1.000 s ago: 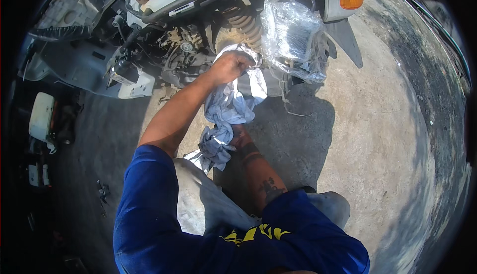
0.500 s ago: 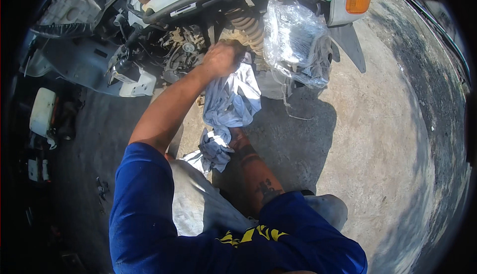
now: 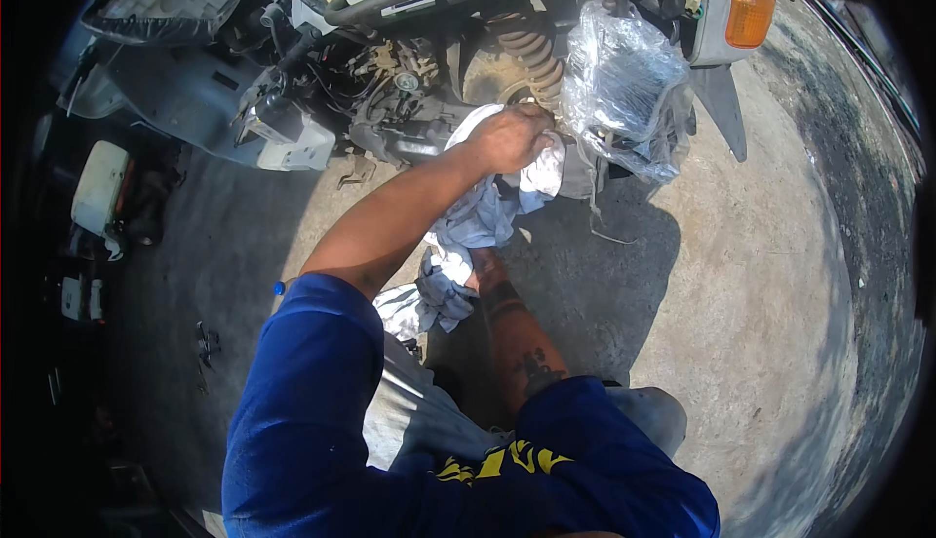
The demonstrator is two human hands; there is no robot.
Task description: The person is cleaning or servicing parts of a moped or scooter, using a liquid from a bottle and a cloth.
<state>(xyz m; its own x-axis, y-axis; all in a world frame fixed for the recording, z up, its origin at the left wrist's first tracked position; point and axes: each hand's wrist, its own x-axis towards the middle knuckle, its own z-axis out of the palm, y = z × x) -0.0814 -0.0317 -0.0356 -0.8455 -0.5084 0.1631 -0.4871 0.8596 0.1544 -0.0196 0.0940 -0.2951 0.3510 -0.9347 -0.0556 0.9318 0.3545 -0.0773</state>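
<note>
My left hand (image 3: 515, 136) reaches forward with its fingers closed on a pale grey-white rag (image 3: 485, 214), against the lower part of a scooter's exposed engine (image 3: 409, 114). One end of the cloth folds out past the hand toward the coil spring (image 3: 531, 56). Nearer to me, my right hand (image 3: 485, 270) grips the hanging part of the same rag. Its fingers are mostly hidden by the folds, and a bunched end of cloth hangs to its left.
A bundle in clear plastic wrap (image 3: 629, 85) hangs right of the spring, near an orange turn signal (image 3: 749, 17). Removed grey panels (image 3: 166, 99) stand at the far left. Small metal tools (image 3: 207, 343) lie on the concrete floor (image 3: 760, 275) at left.
The view has shifted, so the scooter sits further right. My left hand has moved right and slightly nearer along the engine, drawing the rag with it. My right hand stays low on the cloth.
</note>
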